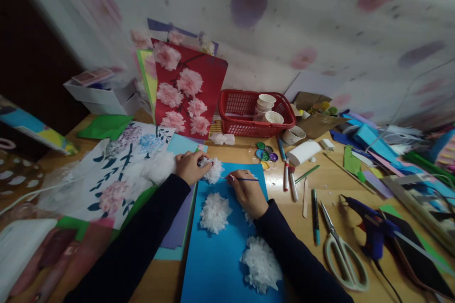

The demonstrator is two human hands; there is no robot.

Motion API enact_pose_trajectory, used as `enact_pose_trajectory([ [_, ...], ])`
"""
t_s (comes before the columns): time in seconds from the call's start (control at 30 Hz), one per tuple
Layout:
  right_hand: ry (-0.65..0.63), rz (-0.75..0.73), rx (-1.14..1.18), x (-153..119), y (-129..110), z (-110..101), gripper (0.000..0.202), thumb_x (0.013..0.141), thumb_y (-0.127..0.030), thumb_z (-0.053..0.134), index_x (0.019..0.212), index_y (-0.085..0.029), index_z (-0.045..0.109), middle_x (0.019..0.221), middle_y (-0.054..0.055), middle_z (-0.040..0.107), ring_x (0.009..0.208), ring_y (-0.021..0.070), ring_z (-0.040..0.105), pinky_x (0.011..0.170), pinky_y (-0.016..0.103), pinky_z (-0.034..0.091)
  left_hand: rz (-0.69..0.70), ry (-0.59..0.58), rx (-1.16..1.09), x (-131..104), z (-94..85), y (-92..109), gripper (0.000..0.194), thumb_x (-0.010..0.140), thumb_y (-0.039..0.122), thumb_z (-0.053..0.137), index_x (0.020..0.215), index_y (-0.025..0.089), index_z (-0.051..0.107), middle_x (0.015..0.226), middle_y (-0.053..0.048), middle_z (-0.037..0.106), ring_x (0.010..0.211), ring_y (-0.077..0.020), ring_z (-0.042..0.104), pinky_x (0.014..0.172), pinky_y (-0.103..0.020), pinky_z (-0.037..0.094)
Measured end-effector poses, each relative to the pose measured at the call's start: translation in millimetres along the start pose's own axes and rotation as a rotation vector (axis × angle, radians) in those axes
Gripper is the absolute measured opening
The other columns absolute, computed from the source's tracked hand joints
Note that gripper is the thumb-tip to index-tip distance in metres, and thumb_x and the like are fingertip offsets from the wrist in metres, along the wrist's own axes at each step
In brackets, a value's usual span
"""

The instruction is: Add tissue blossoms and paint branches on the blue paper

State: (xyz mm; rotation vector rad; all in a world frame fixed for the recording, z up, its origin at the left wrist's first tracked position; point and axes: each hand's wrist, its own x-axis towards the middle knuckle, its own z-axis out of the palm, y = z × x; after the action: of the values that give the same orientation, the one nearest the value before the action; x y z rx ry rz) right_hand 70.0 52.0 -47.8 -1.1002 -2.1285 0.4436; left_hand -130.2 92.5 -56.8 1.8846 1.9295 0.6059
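Left hand [190,166], centre of the frame: fingertips bent against the edge of the upper white flower [213,172]; whether they pinch a petal cannot be told. Right hand [249,194], just right: pinches a slim brush [248,179], tip pointing left, near that flower. Step in hand, as judged: brush work at the flower; it calls for a steady flower and light tip control. Blue sheet [209,265], lower centre, lies beneath, on the surface [245,150].

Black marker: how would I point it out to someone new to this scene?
Start at the blue sheet in the middle, then go right to the scissors. The black marker lies just left of them, between them and the wooden stick. Unlike that pale stick, it is dark with a teal end.
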Motion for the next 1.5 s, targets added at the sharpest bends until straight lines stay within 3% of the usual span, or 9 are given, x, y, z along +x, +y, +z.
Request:
enact_pose_trajectory([
  [0.67, 0.039, -0.064, -0.025, -4.9, 0.8, -6.1, 0.036, 0.098, -0.03, 0.035, 0.069, -0.022, 0.054, 0.062, 0.004, 0.062, 0.065, 0.0182, 0.056, 0.072, 0.033, 0.043, 0.006, -0.003, -0.003, 0.7, 1.2, -1.5, 0.023, 0.074, 0.04, 0.06, 0.092, 0.027, 0.067, 0.083, 0.0, 0.069, 0.089, -0.0224, 0.061, 0.089, -0.04, 0.03],
  [0.83, 0.08, -0.045, -0.021, -2.7, -0.8, -5.7, 0.031, 0.099, -0.027, 0.036, 0.078, -0.021, 0.059, 0.069, 0.005, 0.066, 0.069, 0.0187, 0.059, 0.071, 0.032, 0.044, 0.002, -0.006, 0.0, -0.2, 0.4, -0.1, 0.023, 0.074, 0.04, 0.06, 0.091, 0.026, 0.067, 0.082, 0.0, 0.069, 0.089, -0.0223, 0.061, 0.089, -0.04, 0.03],
  [1.1, 0.035, -0.061, -0.041, 0.9, 0.2, -0.2, 0.027, 0.098, -0.026, 0.04, 0.083, -0.021, 0.061, 0.076, 0.004, 0.07, 0.072, 0.0186, 0.061, 0.074, 0.032, 0.044, -0.005, -0.001, -0.005, -0.5, -0.8, 1.4, 0.021, 0.074, 0.038, 0.061, 0.09, 0.026, 0.067, 0.083, 0.001, 0.069, 0.09, -0.0217, 0.061, 0.088, -0.039, 0.03],
  [1.5, 0.017, -0.08, -0.059, -0.5, 1.2, -1.8, 0.032, 0.098, -0.027, 0.038, 0.074, -0.021, 0.058, 0.067, 0.003, 0.067, 0.067, 0.017, 0.058, 0.075, 0.031, 0.041, 0.001, -0.001, -0.005, -0.1, 0.3, 0.3, 0.021, 0.074, 0.038, 0.062, 0.091, 0.026, 0.067, 0.083, 0.001, 0.069, 0.09, -0.0215, 0.061, 0.088, -0.039, 0.03],
])
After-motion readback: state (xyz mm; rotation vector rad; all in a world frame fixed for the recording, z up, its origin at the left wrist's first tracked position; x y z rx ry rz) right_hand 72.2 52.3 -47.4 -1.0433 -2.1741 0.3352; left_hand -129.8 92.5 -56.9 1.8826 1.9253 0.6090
